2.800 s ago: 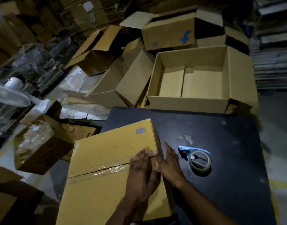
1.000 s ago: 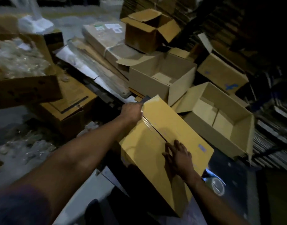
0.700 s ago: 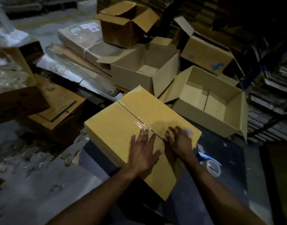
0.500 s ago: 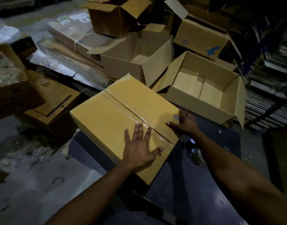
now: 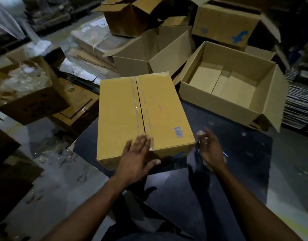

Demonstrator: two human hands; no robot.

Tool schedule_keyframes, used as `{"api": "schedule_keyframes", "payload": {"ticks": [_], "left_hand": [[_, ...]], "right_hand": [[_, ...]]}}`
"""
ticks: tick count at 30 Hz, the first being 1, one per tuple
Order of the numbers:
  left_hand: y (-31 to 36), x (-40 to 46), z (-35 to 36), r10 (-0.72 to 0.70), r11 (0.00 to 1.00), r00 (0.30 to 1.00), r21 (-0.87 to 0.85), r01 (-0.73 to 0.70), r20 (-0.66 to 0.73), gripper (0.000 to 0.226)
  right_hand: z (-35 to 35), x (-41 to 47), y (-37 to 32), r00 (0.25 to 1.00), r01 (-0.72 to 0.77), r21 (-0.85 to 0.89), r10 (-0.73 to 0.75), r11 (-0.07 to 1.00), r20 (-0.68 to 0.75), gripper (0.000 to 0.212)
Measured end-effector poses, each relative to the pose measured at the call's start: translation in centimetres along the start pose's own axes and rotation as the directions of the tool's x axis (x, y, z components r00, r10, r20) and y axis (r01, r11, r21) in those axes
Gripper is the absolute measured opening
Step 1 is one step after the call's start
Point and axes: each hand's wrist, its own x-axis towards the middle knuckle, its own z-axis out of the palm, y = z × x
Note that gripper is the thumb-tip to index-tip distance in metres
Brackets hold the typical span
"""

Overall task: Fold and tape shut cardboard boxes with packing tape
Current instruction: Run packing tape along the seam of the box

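Cardboard like this looks stiff but light, probably empty judging by the open ones around it, so the closed box [image 5: 142,117] should slide and spin easily on the dark table [image 5: 236,153]. Best bet for lifting is both hands on opposite side walls or under the bottom corners, not pressing the middle where the flaps meet, since that seam could cave in. The box sits on the table's far-left part, its left side hanging a bit past the edge. It's mustard yellow, with clear tape running down the centre seam and folding over the near edge, plus a small blue printed label near the right front corner. The left hand [image 5: 137,159] lies flat with fingers spread on the near end of the taped seam. The right hand [image 5: 210,148] hovers just beside the right front corner, fingers loose, holding nothing. Another open box [image 5: 254,108] sits behind on the right.
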Motion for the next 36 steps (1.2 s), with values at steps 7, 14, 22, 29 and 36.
{"api": "schedule_keyframes", "payload": {"ticks": [7, 14, 22, 29, 36], "left_hand": [[1.2, 0.3, 2.9, -0.054, 0.995, 0.988, 0.080, 0.067, -0.147, 0.074], [5.4, 0.7, 0.1, -0.068, 0.987, 0.976, -0.160, 0.035, -0.208, 0.048], [13.3, -1.0, -0.6, -0.292, 0.168, 0.799, -0.795, 0.583, 0.525, 0.060], [12.1, -0.5, -4.2, -0.225, -0.366, 0.578, -0.617, 0.696, 0.785, 0.095], [6.6, -3.8, -7.5, -0.291, -0.504, 0.678, -0.710, 0.491, 0.675, 0.065]], "right_hand": [[-0.4, 3.4, 14.2, 0.949, -0.048, -0.387, 0.163, 0.921, 0.270, 0.065], [-1.6, -0.4, 9.4, 0.955, -0.040, -0.404, 0.154, 0.914, 0.254, 0.025], [-3.3, -6.7, 6.1, 0.963, 0.022, -0.217, 0.038, 0.976, 0.266, 0.025], [-3.4, -10.2, 0.0, 0.887, 0.380, -0.113, -0.326, 0.918, 0.327, 0.045], [-0.9, -8.6, -7.9, 0.701, 0.660, -0.142, -0.537, 0.737, 0.470, 0.076]]}}
